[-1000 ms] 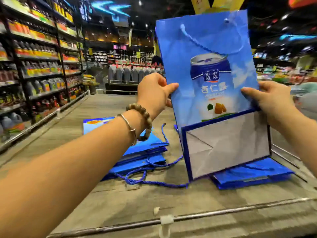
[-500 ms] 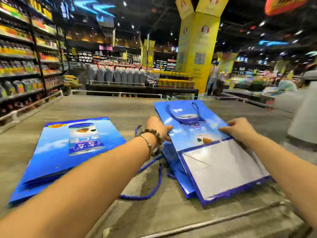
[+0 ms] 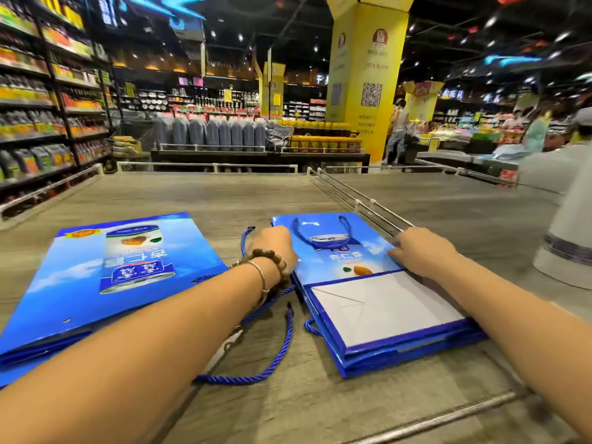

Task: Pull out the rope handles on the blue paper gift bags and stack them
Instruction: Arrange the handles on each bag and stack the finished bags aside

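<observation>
A flat blue gift bag [image 3: 349, 264] with a can picture lies on top of the right stack, its white folded base [image 3: 384, 306] toward me. Its rope handle [image 3: 323, 232] loops over the bag's far end. My left hand [image 3: 275, 248], with a bead bracelet on the wrist, rests at the bag's left edge, fingers curled under. On the bag's right edge lies my right hand [image 3: 423, 249], pressing down. A second stack of blue bags [image 3: 105, 277] sits to the left. Loose blue rope [image 3: 275, 357] trails between the stacks.
The bags lie on a wooden display platform [image 3: 320, 405] edged with metal rails [image 3: 362, 200]. Store shelves [image 3: 41, 116] line the left. A yellow pillar [image 3: 365, 78] stands behind. A person in white [image 3: 567, 225] stands at the right edge.
The bag that I held up in the air has come down flat onto the right stack. Both hands followed it down and now sit at its sides.
</observation>
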Demonstrator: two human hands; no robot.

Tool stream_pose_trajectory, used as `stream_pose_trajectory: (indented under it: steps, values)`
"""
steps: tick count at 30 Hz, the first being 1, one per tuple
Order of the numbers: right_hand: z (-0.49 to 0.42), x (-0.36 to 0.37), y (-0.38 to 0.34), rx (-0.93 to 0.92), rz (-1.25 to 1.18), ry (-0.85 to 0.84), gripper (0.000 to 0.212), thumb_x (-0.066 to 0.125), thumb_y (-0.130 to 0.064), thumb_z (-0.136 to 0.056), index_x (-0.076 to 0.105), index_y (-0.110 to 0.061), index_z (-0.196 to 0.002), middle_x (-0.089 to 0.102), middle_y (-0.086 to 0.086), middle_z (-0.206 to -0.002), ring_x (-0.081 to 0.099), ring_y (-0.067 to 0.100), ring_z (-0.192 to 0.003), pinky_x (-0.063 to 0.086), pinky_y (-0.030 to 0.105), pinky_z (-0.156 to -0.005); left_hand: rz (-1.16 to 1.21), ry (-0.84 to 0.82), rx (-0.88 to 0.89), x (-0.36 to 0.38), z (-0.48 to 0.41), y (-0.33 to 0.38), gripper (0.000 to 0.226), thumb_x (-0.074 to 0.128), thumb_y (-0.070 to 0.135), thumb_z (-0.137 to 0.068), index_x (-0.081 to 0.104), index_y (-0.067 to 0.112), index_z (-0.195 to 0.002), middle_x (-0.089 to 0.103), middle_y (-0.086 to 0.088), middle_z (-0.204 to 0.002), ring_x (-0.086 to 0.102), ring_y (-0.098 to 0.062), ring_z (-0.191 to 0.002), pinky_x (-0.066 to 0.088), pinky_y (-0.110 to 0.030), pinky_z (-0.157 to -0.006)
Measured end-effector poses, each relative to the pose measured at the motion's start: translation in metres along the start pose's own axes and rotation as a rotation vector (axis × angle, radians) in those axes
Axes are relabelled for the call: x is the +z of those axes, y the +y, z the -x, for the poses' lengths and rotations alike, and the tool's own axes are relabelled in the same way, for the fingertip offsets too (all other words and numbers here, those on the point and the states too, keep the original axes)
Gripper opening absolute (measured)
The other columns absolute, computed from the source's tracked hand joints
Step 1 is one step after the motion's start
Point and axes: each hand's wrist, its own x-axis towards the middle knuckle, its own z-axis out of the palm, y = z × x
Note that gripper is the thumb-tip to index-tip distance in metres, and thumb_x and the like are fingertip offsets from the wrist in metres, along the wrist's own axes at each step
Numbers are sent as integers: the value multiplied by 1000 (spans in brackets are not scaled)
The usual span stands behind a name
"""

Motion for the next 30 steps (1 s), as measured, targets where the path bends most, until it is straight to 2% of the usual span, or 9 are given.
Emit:
stream_pose_trajectory:
  steps: [2, 4, 6, 8, 9, 11, 12, 14, 30]
  values:
    - [3, -11, -1, -28, -63, 12, 30, 43, -29, -89, 66, -15, -103, 64, 12, -114, 57, 32, -100, 45, 33, -76, 11, 33, 102, -8, 13, 10, 28, 47, 17, -87, 55, 7, -112, 61, -17, -117, 57, -35, -105, 46, -37, -82]
    - [11, -22, -6, -77, -173, -87, 33, 43, -32, -92, 61, -18, -116, 60, 9, -126, 55, 29, -110, 43, 34, -87, 69, -29, 208, -12, 32, 26, 34, 45, 28, -89, 56, 9, -115, 59, -14, -121, 55, -33, -110, 44, -36, -88]
    - [26, -29, -13, -147, -251, -262, 47, 41, -38, -94, 45, -16, -135, 44, 6, -144, 43, 24, -128, 32, 30, -102, 95, -169, 261, -4, 47, 41, 43, 43, 39, -88, 55, 7, -114, 56, -16, -122, 53, -33, -111, 43, -36, -89]
    - [41, -26, -17, -197, -267, -389, 59, 35, -45, -94, 29, -12, -143, 27, 6, -153, 27, 20, -140, 20, 27, -110, 82, -267, 275, 9, 54, 49, 51, 39, 47, -88, 51, 8, -118, 50, -18, -129, 47, -33, -118, 39, -37, -96]
    - [45, -21, -18, -210, -249, -422, 64, 32, -48, -94, 23, -11, -145, 21, 7, -155, 21, 20, -143, 16, 29, -113, 55, -300, 277, 16, 56, 50, 58, 36, 51, -88, 45, 9, -126, 42, -18, -137, 39, -32, -127, 34, -40, -105]
    - [52, -9, -18, -212, -136, -443, 69, 26, -54, -92, 12, -15, -147, 8, 10, -158, 9, 21, -145, 10, 35, -118, -42, -364, 281, 26, 61, 50, 71, 28, 57, -88, 22, 12, -142, 16, -14, -154, 14, -26, -142, 13, -45, -116]
    - [54, -4, -18, -205, -80, -447, 69, 25, -55, -92, 8, -18, -148, 3, 11, -158, 6, 23, -146, 8, 38, -118, -89, -385, 287, 29, 62, 49, 73, 24, 59, -89, 12, 14, -145, 4, -10, -157, 4, -24, -145, 5, -45, -117]
    - [57, 4, -19, -185, -49, -454, 67, 23, -55, -93, 3, -22, -148, -1, 12, -158, 4, 24, -146, 7, 40, -118, -151, -419, 300, 32, 63, 49, 74, 20, 60, -89, 4, 16, -146, -6, -7, -157, -4, -22, -145, -1, -45, -117]
    - [43, 7, -15, -192, -10, -464, 63, 19, -49, -95, -4, -22, -147, -7, 11, -158, -3, 24, -146, 5, 43, -117, -182, -448, 264, 35, 50, 62, 73, 17, 60, -89, 3, 17, -146, -8, -7, -157, -5, -23, -145, -2, -45, -116]
